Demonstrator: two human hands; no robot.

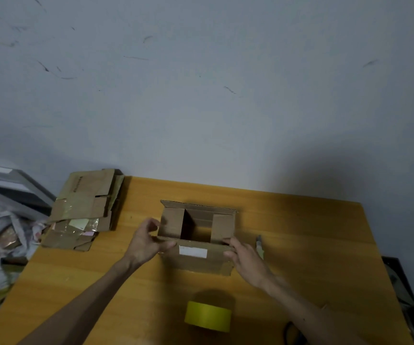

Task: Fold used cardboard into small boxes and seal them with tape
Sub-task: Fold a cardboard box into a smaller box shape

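The cardboard box (201,263) stands open-topped mid-worktop (300,232). The 2 hands, left hand (146,242) and right hand (248,260), pinch its near flap's ends. It looks light and bendy, so hold near the creases.

One box (196,258), one tape roll (208,316), perhaps four flat cartons (81,207)

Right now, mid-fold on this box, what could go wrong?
1. Left grip and right grip both hold the box by its near flap; the tape roll sits apart, so reaching for it may let flaps spring open.
2. The cardboard stack seems to overhang the table edge and could slide off.
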